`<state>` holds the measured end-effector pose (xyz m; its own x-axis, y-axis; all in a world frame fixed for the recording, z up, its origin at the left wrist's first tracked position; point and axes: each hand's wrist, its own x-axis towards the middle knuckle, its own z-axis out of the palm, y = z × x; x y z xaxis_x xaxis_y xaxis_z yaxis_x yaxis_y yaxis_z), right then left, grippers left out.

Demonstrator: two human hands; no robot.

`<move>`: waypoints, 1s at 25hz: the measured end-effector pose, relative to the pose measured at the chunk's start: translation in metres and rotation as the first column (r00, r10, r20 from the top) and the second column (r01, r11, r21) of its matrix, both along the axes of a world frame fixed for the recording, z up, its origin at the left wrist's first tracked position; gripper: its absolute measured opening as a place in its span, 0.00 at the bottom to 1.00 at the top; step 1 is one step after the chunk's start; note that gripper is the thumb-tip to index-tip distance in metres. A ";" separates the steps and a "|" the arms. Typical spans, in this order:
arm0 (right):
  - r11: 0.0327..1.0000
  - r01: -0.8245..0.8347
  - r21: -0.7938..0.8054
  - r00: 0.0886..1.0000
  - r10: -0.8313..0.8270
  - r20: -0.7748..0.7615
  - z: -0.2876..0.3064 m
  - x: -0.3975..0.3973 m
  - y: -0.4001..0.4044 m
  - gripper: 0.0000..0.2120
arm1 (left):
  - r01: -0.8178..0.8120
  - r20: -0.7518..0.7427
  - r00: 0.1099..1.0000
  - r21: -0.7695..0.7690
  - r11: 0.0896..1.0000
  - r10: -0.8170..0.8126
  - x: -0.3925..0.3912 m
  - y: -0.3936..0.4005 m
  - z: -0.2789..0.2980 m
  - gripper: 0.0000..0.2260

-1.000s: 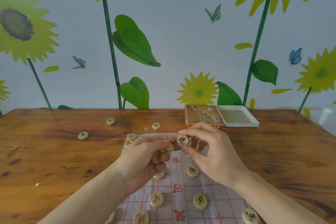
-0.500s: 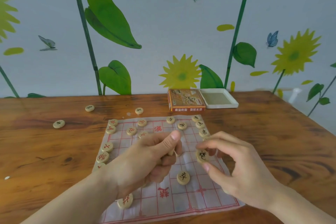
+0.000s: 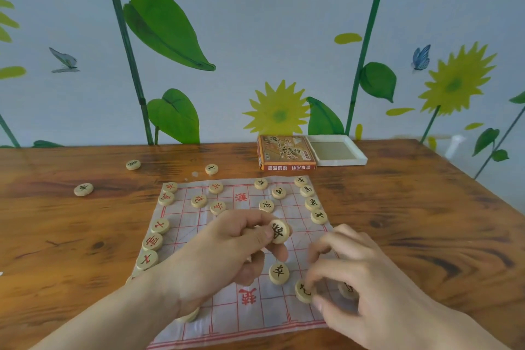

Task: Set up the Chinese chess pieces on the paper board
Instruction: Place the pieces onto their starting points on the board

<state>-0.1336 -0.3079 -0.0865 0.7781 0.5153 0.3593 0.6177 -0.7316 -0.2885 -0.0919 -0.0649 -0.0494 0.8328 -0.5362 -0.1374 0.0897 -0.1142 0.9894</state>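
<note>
The left hand pinches one black-marked piece; the right hand grips another piece on the paper board. Three loose pieces lie on the worktop beyond the left hand.

Bright even daylight, soft shadows, wide-angle edge bending, right hand motion-blurred

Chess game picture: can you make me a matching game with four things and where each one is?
Things:
1. piece with the big black character
2. orange box
3. white tray
4. piece with a black mark

Places:
A. alone on the bare wooden table, left of the paper board
B. at the table's far edge, right of the orange box
C. pinched in the left hand above the board
D. by the wall, just behind the board

Pairs: 1-C, 2-D, 3-B, 4-A
</note>
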 end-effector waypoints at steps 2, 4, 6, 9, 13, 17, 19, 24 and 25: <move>0.985 0.030 0.169 0.998 -0.039 0.049 0.005 -0.001 0.001 0.08 | 0.017 0.027 0.999 0.021 1.000 -0.018 -0.002 -0.002 -0.001 0.10; 0.929 0.046 0.367 0.998 -0.060 0.026 0.008 -0.004 0.005 0.14 | 0.036 0.058 0.998 0.046 0.998 -0.039 -0.004 -0.004 -0.003 0.10; 0.901 0.040 0.431 0.999 -0.049 0.010 0.006 -0.003 0.011 0.17 | 0.044 0.084 0.995 0.070 0.997 -0.049 -0.005 -0.006 -0.005 0.12; 0.900 0.026 0.436 0.999 -0.043 0.031 -0.001 0.001 0.015 0.15 | 0.061 0.114 0.991 0.125 0.990 -0.076 -0.006 -0.008 -0.006 0.14; 0.892 0.038 0.450 0.997 -0.065 0.045 -0.001 0.000 0.014 0.17 | 0.076 0.105 0.991 0.114 0.990 -0.088 -0.007 -0.010 -0.005 0.14; 0.891 0.036 0.453 0.993 -0.084 0.087 0.000 -0.002 0.017 0.14 | 0.082 0.077 0.993 0.078 0.994 -0.088 -0.009 -0.009 -0.008 0.11; 0.882 0.086 0.463 0.988 -0.137 0.077 0.003 -0.003 0.016 0.14 | 0.045 -0.001 0.999 0.019 0.999 -0.045 -0.007 -0.009 -0.011 0.11; 0.870 0.178 0.460 0.967 -0.241 0.081 0.002 -0.002 0.009 0.15 | -0.034 -0.343 0.937 -0.286 0.958 -0.069 -0.003 -0.005 -0.012 0.12; 0.862 0.208 0.462 0.960 -0.271 0.075 0.001 0.000 0.006 0.15 | -0.034 -0.336 0.939 -0.284 0.958 -0.067 -0.002 -0.004 -0.012 0.12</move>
